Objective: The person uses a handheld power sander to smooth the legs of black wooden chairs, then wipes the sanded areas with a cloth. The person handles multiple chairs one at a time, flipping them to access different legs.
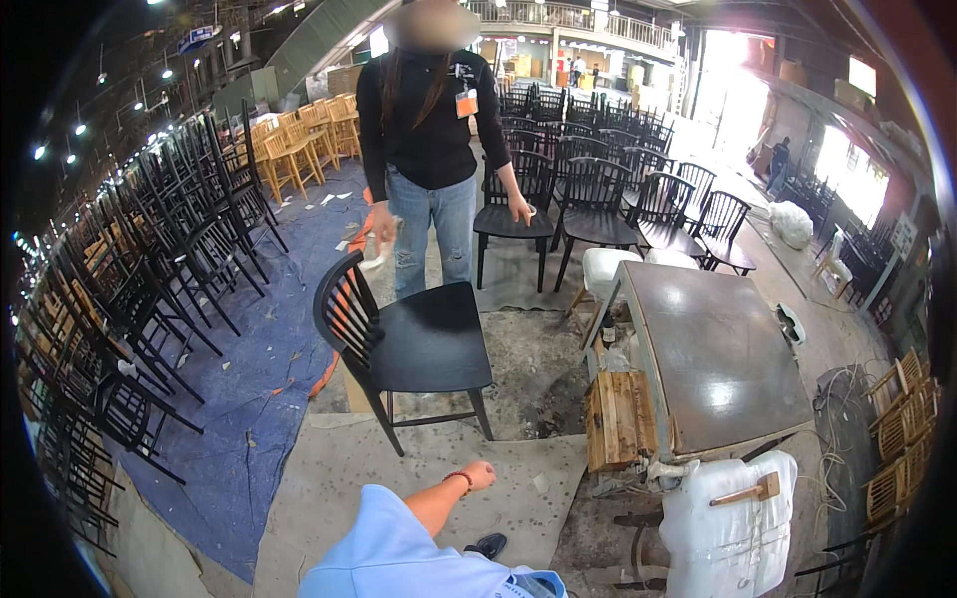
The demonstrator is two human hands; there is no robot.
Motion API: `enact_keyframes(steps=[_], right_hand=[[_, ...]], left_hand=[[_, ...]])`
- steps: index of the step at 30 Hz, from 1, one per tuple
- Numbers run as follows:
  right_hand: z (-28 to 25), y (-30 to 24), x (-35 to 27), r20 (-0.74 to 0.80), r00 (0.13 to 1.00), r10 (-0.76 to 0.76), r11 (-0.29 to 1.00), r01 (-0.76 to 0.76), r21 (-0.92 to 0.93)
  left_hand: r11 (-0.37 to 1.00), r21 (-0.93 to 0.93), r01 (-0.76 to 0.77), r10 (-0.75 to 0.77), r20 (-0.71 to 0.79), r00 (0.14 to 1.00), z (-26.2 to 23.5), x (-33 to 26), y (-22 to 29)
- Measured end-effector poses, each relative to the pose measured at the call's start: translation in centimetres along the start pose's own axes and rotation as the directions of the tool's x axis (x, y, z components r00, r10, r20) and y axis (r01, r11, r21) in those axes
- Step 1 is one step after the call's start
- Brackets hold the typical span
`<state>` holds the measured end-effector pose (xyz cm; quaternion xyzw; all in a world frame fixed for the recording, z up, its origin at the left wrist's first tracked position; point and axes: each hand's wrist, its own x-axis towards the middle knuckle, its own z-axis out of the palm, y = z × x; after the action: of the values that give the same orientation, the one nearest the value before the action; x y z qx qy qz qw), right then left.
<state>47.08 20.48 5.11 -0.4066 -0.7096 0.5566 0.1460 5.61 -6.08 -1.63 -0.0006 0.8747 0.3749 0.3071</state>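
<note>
My left hand [479,474] is closed in a loose fist with nothing in it, and a red band circles the wrist below a light blue sleeve. It hangs over the concrete floor, a short way in front of a black wooden chair [419,344] that stands alone. My right hand is out of view. Beyond the chair stands another person [429,149] in a black top and jeans. One of that person's hands holds a pale cloth [379,254]. The other rests on a second black chair [513,214].
A dark rectangular table [718,359] stands at the right, with a wooden crate [618,419] against its near side. Below it is a white wrapped bundle [728,538] with a wooden mallet [748,490] on top. Stacked black chairs [130,299] line the left beside a blue tarp [259,379].
</note>
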Motion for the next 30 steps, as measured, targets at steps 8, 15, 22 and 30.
enact_keyframes(steps=[8, 15, 22, 30], right_hand=[[6.1, -2.6, 0.4, 0.292, 0.953, -0.079, 0.997, 0.071, 0.036], [11.1, -6.2, 0.5, 0.472, 0.87, -0.144, 0.988, 0.153, 0.019], [18.1, -11.6, 4.8, 0.552, 0.805, -0.216, 0.956, 0.289, -0.047], [24.5, -16.7, 8.8, 0.606, 0.754, -0.253, 0.921, 0.38, -0.088]], left_hand=[[0.968, 0.247, 0.04, -0.094, 0.211, 0.973, 4.7, -12.7, -8.6], [0.908, 0.313, 0.278, -0.375, 0.313, 0.872, 0.9, -16.4, -15.5], [0.94, -0.337, -0.061, -0.279, -0.857, 0.433, -14.7, -8.8, -11.4], [0.948, -0.314, 0.057, -0.315, -0.891, 0.327, -34.4, -5.0, -9.9]])
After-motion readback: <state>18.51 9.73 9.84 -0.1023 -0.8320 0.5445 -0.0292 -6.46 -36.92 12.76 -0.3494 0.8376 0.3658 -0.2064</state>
